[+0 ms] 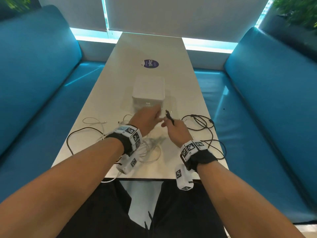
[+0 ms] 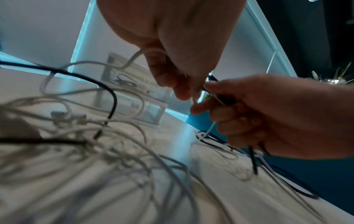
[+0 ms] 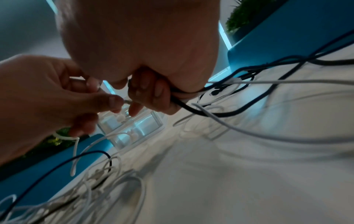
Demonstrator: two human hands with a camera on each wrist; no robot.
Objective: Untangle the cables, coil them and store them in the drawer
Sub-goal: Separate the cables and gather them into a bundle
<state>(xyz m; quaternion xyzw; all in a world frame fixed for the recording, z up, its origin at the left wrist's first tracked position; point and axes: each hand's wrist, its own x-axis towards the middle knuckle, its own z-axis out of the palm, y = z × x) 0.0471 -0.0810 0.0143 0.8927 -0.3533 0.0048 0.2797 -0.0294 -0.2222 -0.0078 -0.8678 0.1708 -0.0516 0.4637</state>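
Both hands meet above the table, just in front of a small clear plastic drawer unit (image 1: 148, 91) (image 2: 134, 97) (image 3: 134, 130). My left hand (image 1: 158, 120) (image 2: 189, 95) pinches the end of a thin white cable (image 2: 132, 59) (image 3: 125, 101) between thumb and fingertips. My right hand (image 1: 165, 121) (image 3: 145, 97) is curled round a black cable (image 1: 169, 116) (image 3: 191, 108), whose plug sticks up past the knuckles. A tangle of white cables (image 1: 151, 149) (image 2: 114, 151) lies under my wrists. More black cable (image 1: 199, 122) loops to the right.
The white table (image 1: 154, 48) bears a round purple sticker (image 1: 151, 64) behind the drawer unit. Another black cable (image 1: 75, 136) and a thin white loop (image 1: 93, 121) lie at the left. Blue benches (image 1: 34, 83) flank both sides.
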